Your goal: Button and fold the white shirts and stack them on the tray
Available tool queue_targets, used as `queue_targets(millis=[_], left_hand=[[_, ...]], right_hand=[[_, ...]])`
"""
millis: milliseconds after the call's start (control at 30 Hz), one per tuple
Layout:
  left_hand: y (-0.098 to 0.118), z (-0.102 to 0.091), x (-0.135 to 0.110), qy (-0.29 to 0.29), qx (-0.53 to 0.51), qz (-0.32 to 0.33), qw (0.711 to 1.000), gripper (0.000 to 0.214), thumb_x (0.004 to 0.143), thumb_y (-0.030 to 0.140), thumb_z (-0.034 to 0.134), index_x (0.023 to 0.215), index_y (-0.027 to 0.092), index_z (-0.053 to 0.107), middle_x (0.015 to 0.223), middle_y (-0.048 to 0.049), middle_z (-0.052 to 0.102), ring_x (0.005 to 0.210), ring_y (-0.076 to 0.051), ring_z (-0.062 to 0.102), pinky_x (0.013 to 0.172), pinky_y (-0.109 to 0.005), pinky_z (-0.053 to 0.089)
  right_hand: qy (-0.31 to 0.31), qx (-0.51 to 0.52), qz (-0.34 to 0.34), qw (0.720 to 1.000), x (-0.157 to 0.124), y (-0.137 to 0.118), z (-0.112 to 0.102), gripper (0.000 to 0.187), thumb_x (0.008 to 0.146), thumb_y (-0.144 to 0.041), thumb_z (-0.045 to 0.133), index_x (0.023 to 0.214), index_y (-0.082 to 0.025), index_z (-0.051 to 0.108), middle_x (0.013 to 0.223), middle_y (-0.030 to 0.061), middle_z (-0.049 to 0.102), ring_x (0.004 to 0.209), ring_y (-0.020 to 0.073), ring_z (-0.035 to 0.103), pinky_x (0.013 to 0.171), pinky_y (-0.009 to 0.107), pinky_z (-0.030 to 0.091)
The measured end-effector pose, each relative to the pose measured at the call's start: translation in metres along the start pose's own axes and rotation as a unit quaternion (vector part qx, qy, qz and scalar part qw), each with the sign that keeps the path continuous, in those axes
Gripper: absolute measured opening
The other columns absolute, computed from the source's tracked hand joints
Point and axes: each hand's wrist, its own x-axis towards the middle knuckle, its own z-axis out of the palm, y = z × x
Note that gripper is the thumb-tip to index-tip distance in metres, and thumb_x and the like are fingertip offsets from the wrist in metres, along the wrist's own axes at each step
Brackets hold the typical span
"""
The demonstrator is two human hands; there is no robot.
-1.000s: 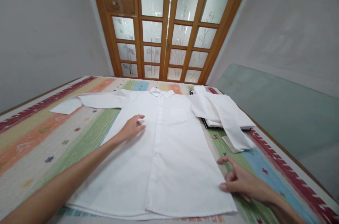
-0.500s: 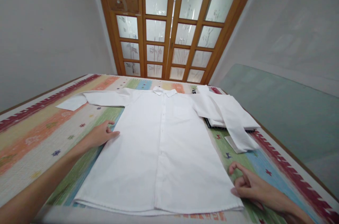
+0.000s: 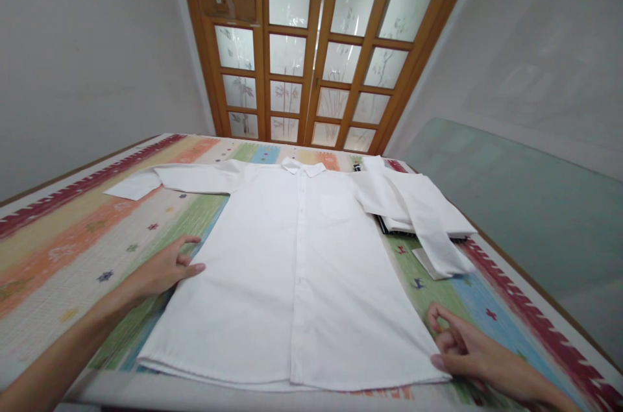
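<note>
Both hands are being kept well apart, at opposite sides of a white shirt (image 3: 296, 269). The left hand (image 3: 163, 269) is being laid palm down, fingers loosely spread, against the shirt's left edge. The right hand (image 3: 467, 350) is being held with bent fingers at the near right hem corner, and it cannot be told whether cloth is being pinched there.

The table is being covered by a striped cloth (image 3: 73, 250) in red, orange, green and blue bands. Beyond its far edge the room is being closed off by a wooden door (image 3: 311, 48) with frosted panes, between grey walls. A greenish glass sheet (image 3: 511, 204) is being leaned along the right wall.

The shirt is being displayed flat and buttoned in the middle of the table, collar (image 3: 304, 167) at the far end. Its left sleeve (image 3: 160, 180) is being stretched out to the left. Its right sleeve (image 3: 423, 217) is being draped, folded, over a dark flat item (image 3: 389, 227).

Compared with half a second ago, the left hand is being drawn nearer along the left edge. A second ago it was lying on the shirt's chest. The right hand is being kept by the same hem corner, and the shirt is lying unchanged.
</note>
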Motion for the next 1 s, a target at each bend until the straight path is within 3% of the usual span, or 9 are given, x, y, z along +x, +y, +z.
queue_targets(millis=[100, 200, 267, 367, 633, 833, 1000], left_hand=[[0.002, 0.000, -0.005, 0.014, 0.004, -0.008, 1.000, 0.081, 0.057, 0.066, 0.063, 0.117, 0.014, 0.047, 0.053, 0.0045, 0.056, 0.050, -0.021, 0.055, 0.048, -0.028, 0.036], [0.007, -0.001, -0.014, 0.025, 0.052, 0.006, 0.998, 0.057, 0.056, 0.064, 0.064, 0.086, 0.016, 0.058, 0.051, 0.0012, 0.057, 0.050, -0.019, 0.055, 0.050, -0.028, 0.038], [0.010, -0.002, -0.020, 0.030, 0.087, 0.008, 0.996, 0.047, 0.056, 0.063, 0.065, 0.067, 0.018, 0.058, 0.053, -0.0021, 0.061, 0.051, -0.019, 0.057, 0.053, -0.029, 0.040], [0.012, -0.003, -0.028, 0.019, 0.102, -0.016, 0.994, 0.045, 0.054, 0.062, 0.068, 0.054, 0.019, 0.055, 0.048, -0.0023, 0.060, 0.047, -0.019, 0.056, 0.051, -0.029, 0.042], [0.011, -0.001, -0.036, -0.003, 0.041, -0.058, 0.997, 0.039, 0.052, 0.056, 0.068, 0.056, 0.018, 0.059, 0.052, -0.0032, 0.060, 0.052, -0.020, 0.058, 0.049, -0.029, 0.047], [0.012, 0.003, -0.051, 0.091, 0.223, 0.016, 0.970, 0.036, 0.064, 0.054, 0.058, 0.050, 0.021, 0.052, 0.050, -0.0027, 0.057, 0.052, -0.019, 0.054, 0.051, -0.028, 0.033], [0.009, 0.008, -0.055, 0.090, 0.236, 0.019, 0.967, 0.035, 0.063, 0.053, 0.061, 0.049, 0.021, 0.055, 0.053, -0.0045, 0.059, 0.054, -0.021, 0.054, 0.054, -0.030, 0.030]], right_hand=[[0.002, 0.000, 0.003, 1.000, -0.001, -0.004, 0.002, 0.058, 0.068, -0.060, 0.074, 0.088, -0.025, 0.032, 0.058, -0.0116, 0.037, 0.041, 0.0023, 0.024, 0.034, 0.014, 0.020], [0.013, 0.005, 0.003, 1.000, -0.002, -0.004, 0.004, 0.057, 0.069, -0.059, 0.073, 0.088, -0.025, 0.033, 0.058, -0.0119, 0.038, 0.038, 0.0012, 0.024, 0.033, 0.014, 0.018], [0.018, 0.008, 0.000, 1.000, -0.003, -0.004, 0.005, 0.055, 0.070, -0.059, 0.073, 0.088, -0.025, 0.034, 0.058, -0.0120, 0.039, 0.037, 0.0008, 0.024, 0.033, 0.014, 0.018], [0.016, 0.014, 0.003, 1.000, -0.003, -0.002, 0.005, 0.054, 0.070, -0.057, 0.073, 0.090, -0.025, 0.033, 0.058, -0.0124, 0.039, 0.036, 0.0005, 0.023, 0.033, 0.014, 0.018], [0.010, 0.018, 0.011, 1.000, -0.002, 0.001, 0.005, 0.055, 0.071, -0.059, 0.072, 0.090, -0.025, 0.032, 0.059, -0.0128, 0.041, 0.033, -0.0004, 0.023, 0.031, 0.013, 0.022], [0.017, 0.014, 0.011, 1.000, -0.002, 0.001, 0.006, 0.058, 0.069, -0.063, 0.072, 0.088, -0.025, 0.031, 0.059, -0.0127, 0.040, 0.033, -0.0005, 0.023, 0.031, 0.013, 0.022], [0.004, 0.020, 0.005, 1.000, -0.001, 0.002, 0.006, 0.059, 0.070, -0.063, 0.071, 0.087, -0.025, 0.029, 0.059, -0.0128, 0.039, 0.033, -0.0004, 0.022, 0.031, 0.013, 0.022]])
